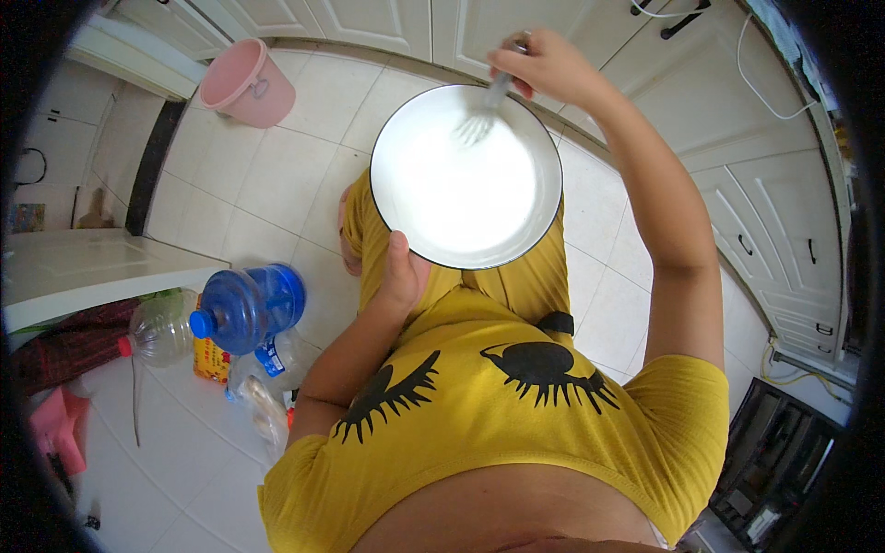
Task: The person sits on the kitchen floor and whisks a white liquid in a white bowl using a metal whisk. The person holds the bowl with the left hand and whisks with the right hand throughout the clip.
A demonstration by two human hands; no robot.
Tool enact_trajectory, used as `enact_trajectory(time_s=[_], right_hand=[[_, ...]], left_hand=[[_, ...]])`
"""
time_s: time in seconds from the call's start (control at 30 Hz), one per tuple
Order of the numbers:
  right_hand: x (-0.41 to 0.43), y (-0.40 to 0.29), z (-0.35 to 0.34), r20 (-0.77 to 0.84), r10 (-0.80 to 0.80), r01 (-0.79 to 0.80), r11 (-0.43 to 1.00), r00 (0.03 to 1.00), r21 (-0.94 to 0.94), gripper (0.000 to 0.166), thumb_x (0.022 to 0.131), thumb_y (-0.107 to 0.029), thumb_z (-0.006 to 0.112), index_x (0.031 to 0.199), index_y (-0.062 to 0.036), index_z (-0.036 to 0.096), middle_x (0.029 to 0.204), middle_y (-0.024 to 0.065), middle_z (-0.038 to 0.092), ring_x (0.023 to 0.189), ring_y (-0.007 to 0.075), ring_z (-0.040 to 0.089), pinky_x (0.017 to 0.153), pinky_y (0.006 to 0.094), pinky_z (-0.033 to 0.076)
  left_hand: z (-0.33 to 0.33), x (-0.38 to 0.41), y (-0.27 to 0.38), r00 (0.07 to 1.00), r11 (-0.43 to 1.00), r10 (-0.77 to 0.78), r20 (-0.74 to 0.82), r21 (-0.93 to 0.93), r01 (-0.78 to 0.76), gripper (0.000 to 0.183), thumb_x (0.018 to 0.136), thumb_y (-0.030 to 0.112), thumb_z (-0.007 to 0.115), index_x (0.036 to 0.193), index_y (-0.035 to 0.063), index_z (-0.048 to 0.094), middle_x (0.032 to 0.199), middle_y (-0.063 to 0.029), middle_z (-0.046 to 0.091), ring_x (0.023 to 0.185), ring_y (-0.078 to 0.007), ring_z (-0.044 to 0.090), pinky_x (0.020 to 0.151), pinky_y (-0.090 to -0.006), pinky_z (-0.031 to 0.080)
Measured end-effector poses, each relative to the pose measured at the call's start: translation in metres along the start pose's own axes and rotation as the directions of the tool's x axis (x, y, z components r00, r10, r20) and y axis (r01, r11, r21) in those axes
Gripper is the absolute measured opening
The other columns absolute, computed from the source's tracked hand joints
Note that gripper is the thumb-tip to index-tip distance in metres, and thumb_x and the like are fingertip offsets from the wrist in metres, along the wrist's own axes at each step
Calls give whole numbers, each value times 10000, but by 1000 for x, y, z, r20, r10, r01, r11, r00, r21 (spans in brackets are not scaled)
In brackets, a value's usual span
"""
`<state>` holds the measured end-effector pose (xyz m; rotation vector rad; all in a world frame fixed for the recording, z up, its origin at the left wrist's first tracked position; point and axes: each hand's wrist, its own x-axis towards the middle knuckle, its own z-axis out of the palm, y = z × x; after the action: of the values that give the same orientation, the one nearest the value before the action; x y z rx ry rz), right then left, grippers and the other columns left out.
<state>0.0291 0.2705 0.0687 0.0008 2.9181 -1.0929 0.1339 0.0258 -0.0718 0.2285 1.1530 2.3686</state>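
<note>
A wide white bowl (546,166) with a dark rim rests over my lap, a bright white mixture (463,193) inside it. My left hand (404,273) grips the near left rim, thumb on top and fingers hidden beneath. Above the far right rim, my right hand (543,62) is closed around the handle of a whisk (494,93). The whisk slants down to the left, its wires over or in the white mixture and slightly blurred; glare hides how deep they reach.
Far left stands a pink plastic bucket (252,83) on the tiled floor (283,166). Cream cabinets (377,27) line the far and right sides. Left of me lie a blue water jug (252,307), a clear plastic bottle (162,328) and plastic bags (263,408). A dark rack (778,463) sits at lower right.
</note>
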Motion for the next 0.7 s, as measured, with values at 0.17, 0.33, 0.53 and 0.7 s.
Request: enact_trajectory(time_s=[0.17, 0.33, 0.53, 0.7], right_hand=[[-63, 9, -10, 37, 57, -60, 992, 998, 109, 255, 821, -232, 510, 748, -7, 605, 530, 14, 503, 479, 65, 466, 447, 214, 363], [-115, -14, 3, 100, -53, 19, 949, 994, 315, 186, 804, -180, 563, 828, -5, 622, 616, 12, 556, 503, 59, 497, 456, 206, 391], [-119, -34, -2, -147, -134, 163, 965, 980, 208, 168, 782, -172, 583, 786, -8, 619, 598, 56, 567, 468, 106, 474, 456, 227, 394], [-134, -44, -3, -90, -127, 120, 990, 988, -78, 141, 767, -171, 581, 752, -35, 619, 570, 103, 563, 451, 171, 535, 458, 257, 418]], left_hand=[[-2, -3, -1, 1000, 999, -5, -4, 36, 5, 824, 797, 618, 376, 1336, 32, 164, 1349, -125, 261, 1240, -242, 273, 1014, -382, 235], [0, -1, -1, 1000, 999, 21, -22, 28, -20, 806, 809, 602, 366, 1334, 23, 165, 1356, -126, 251, 1246, -243, 264, 1023, -374, 217], [1, -2, 4, 999, 996, -26, 26, -89, 28, 804, 816, 550, 417, 1336, -2, 152, 1373, -119, 222, 1265, -214, 223, 1039, -341, 176], [0, -3, 1, 1000, 1000, -1, 27, 1, 1, 838, 792, 605, 400, 1337, 17, 158, 1360, -122, 243, 1252, -228, 250, 1028, -363, 203]])
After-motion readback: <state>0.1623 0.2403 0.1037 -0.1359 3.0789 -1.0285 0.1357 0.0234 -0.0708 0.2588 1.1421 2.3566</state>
